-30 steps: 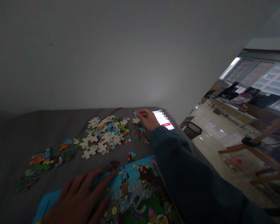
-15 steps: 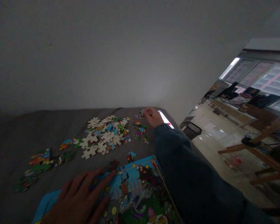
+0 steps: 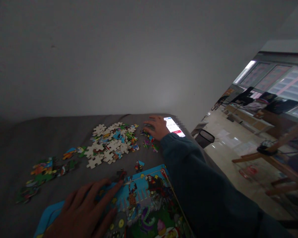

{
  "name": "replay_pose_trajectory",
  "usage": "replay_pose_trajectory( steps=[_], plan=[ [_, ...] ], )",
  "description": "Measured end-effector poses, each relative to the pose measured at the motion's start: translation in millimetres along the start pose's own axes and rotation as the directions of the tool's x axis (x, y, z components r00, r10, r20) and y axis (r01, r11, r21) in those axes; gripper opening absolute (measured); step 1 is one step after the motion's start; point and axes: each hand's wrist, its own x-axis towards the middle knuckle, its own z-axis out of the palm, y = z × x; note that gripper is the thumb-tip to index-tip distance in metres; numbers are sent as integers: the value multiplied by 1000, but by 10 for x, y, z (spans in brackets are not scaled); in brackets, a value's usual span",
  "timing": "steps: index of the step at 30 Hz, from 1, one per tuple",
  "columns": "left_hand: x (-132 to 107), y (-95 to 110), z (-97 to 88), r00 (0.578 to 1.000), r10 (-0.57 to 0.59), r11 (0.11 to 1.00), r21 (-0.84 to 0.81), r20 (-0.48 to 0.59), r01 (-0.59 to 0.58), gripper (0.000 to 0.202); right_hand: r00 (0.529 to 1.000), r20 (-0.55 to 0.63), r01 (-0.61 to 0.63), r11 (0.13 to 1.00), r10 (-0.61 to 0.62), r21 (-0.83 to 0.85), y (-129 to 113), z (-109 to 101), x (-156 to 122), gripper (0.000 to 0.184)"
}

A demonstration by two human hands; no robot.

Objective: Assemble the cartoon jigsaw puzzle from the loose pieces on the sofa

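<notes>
My right hand (image 3: 156, 127) lies at the far end of the grey cover, its fingers spread over a small heap of jigsaw pieces (image 3: 147, 141), with no piece visibly pinched. My left hand (image 3: 81, 208) rests open near the bottom, its fingertips on a cartoon puzzle board (image 3: 151, 173) with a blue rim. A dark loose piece (image 3: 121, 175) lies just past those fingertips. Further up sits a large pile of loose pieces (image 3: 111, 143), many showing cream backs. Joined coloured pieces (image 3: 47, 175) lie to the left, and a small cluster (image 3: 139, 166) sits above the board.
A smartphone (image 3: 174, 127) with a lit screen lies beside my right hand, near the edge of the grey bed cover (image 3: 39, 142). Beyond that edge, a black wastebasket (image 3: 204, 138) and wooden furniture (image 3: 270, 158) stand on the floor. A wall rises behind.
My right hand has dropped from a pinch to spread fingers over the small heap, moving left and uncovering more of the phone. My left hand has stayed in place.
</notes>
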Motion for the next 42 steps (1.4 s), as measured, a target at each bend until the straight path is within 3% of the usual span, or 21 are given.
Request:
replay_pose_trajectory(
  steps=[3,7,10,13,15,21,29,42],
  plan=[
    [6,8,-6,1000,-6,1000,-3,12,6,57,998,58,26,1000,-25,-5,-18,15,-17,20],
    [21,24,-7,999,-25,1000,-12,28,26,54,996,79,35,999,-34,-9,-96,7,-19,31],
    [26,27,-3,999,-43,999,-20,26,43,51,975,131,179,984,-180,16,-254,24,-29,36],
    [29,32,-10,999,-40,999,-34,25,41,50,920,196,342,939,-340,29,-387,63,-50,37],
    [31,39,-19,998,-43,998,-37,38,44,50,899,228,373,927,-373,43,-421,86,-60,40],
    [38,39,-27,1000,-15,1000,-12,1,15,55,896,246,376,926,-370,22,-365,111,-43,52],
    [20,30,-14,1000,-23,1000,-2,12,23,52,912,208,361,933,-354,6,-393,145,-67,44],
    [17,35,-19,999,-30,1000,1,36,30,53,919,288,308,947,-270,-94,-493,156,-102,56]
  ],
)
